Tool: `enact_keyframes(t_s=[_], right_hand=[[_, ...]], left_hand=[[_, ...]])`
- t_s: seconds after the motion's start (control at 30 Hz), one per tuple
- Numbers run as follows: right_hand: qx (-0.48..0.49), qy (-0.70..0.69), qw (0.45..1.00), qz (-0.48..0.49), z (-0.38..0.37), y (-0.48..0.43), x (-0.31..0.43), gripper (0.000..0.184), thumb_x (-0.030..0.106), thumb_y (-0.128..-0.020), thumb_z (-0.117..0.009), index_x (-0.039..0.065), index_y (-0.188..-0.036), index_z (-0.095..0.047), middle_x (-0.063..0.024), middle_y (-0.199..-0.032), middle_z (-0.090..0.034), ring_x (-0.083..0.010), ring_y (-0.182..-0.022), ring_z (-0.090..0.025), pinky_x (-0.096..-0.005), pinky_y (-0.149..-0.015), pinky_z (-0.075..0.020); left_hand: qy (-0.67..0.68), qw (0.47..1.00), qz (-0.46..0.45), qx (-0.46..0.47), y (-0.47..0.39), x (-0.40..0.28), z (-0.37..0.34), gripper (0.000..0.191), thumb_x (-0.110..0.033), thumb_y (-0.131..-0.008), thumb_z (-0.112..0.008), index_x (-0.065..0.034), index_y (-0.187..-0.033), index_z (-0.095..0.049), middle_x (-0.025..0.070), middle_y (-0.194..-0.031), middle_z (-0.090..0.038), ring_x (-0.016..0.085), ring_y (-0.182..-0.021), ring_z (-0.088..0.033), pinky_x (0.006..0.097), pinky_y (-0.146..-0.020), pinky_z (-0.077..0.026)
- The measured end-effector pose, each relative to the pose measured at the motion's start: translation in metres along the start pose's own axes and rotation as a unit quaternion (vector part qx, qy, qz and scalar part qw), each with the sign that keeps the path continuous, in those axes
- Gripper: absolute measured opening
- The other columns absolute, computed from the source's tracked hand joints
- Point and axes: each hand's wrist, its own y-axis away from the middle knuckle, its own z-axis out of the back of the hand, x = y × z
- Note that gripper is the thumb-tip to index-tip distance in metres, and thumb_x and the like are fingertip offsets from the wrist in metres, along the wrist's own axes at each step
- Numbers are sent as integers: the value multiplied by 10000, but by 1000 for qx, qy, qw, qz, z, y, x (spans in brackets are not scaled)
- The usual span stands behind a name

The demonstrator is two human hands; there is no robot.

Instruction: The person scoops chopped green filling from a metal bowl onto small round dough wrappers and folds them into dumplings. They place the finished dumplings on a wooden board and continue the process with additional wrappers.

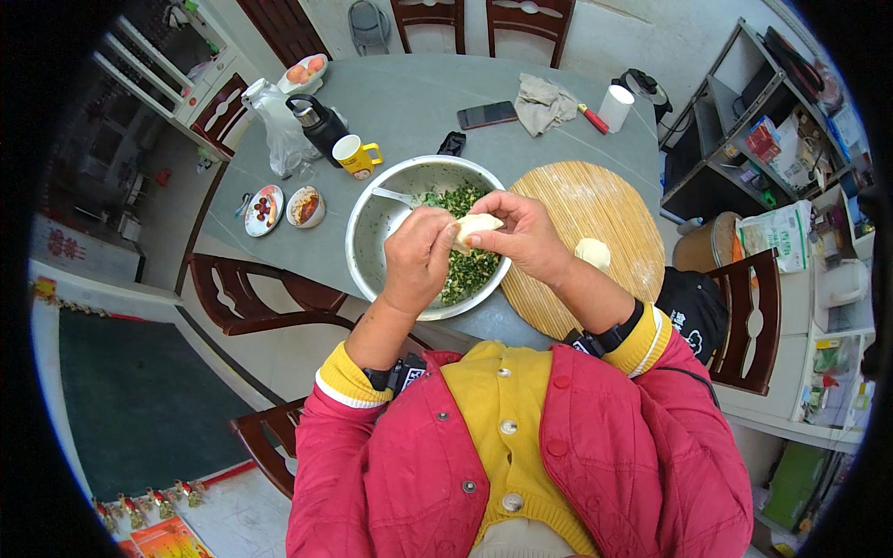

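Note:
Both my left hand [420, 254] and my right hand [524, 230] grip one pale, folded dough dumpling [476, 229], pinching its edges between thumbs and fingers. They hold it over a wide metal bowl [363, 258]. Inside lies a chopped green filling [469, 279] with yellowish bits, mostly on the bowl's right side. A light-coloured spoon [392, 195] leans in the bowl, its lower end in the filling. Right of the bowl lies a round bamboo board [579, 202] dusted with flour. On it, beside my right forearm, rests a pale lump of dough [593, 254]; the forearm hides part of the board.
A yellow mug [354, 157], a black flask [319, 129], a small bowl of red sauce [305, 207] and a plate with food [264, 210] stand left. Beyond the bowl lie a phone [487, 115], a cloth [545, 104] and a red-handled knife [593, 120]. Wooden chairs [272, 289] surround the table.

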Motion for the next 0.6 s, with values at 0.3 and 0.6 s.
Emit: enact_keyframes(t_s=[0.3,0.6], right_hand=[[4,-61,998,13,-3,0,-4,305,-31,-835,-715,39,-1071,-535,-28,-988,-617,-98,-938,-636,-251,-804,-554],[29,-59,997,-31,-2,-2,-6,287,-1,-833,-732,35,-1044,-542,-31,-941,-634,-82,-876,-639,-235,-756,-549]], left_hand=[[2,1000,27,-5,2,-3,-3,39,-23,-848,-656,2,-843,-626,139,-806,-639,284,-719,-640,349,-646,-509],[-12,999,36,-7,4,1,-3,56,-33,-871,-642,6,-843,-614,142,-804,-636,289,-715,-635,353,-647,-504]])
